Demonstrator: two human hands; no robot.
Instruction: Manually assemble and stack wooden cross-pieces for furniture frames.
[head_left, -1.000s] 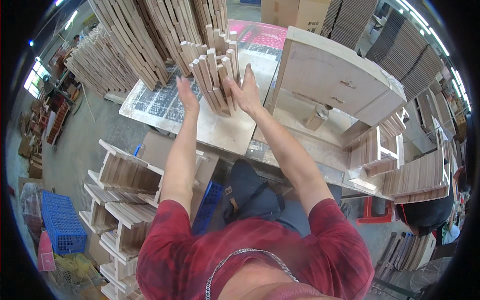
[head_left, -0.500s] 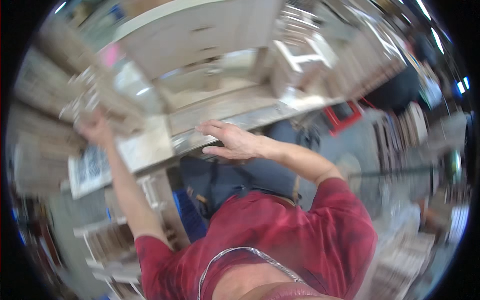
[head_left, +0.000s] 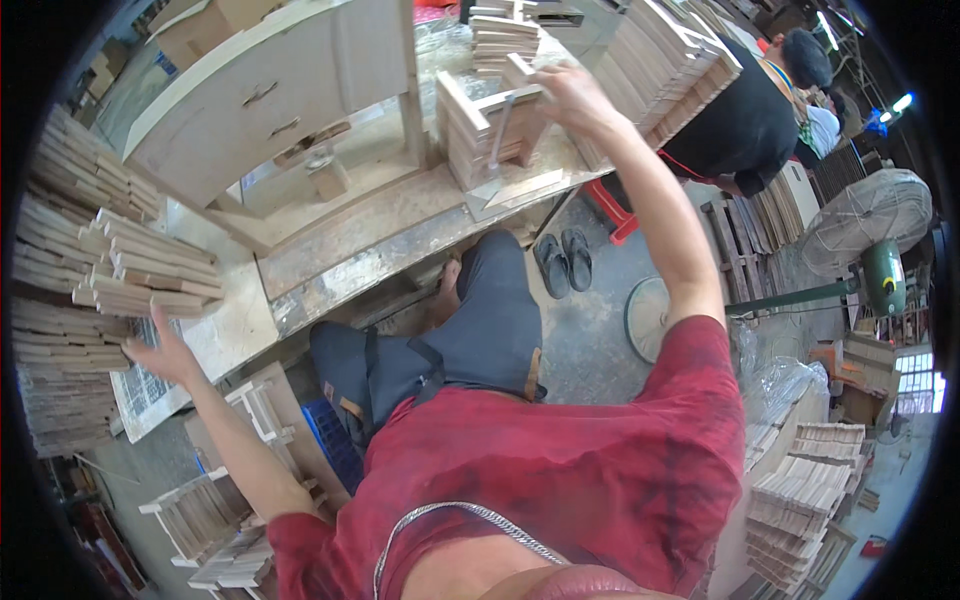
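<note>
We look down from head height (one wide fisheye view), above and behind the fingers (head_left: 560, 78), facing the table (head_left: 362, 226).

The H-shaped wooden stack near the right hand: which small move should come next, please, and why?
Probably the right hand should grasp one top piece of the H-shaped wooden stack: it is at the stack's upper edge, while the left hand is open beside the bundle of wooden strips.
</note>
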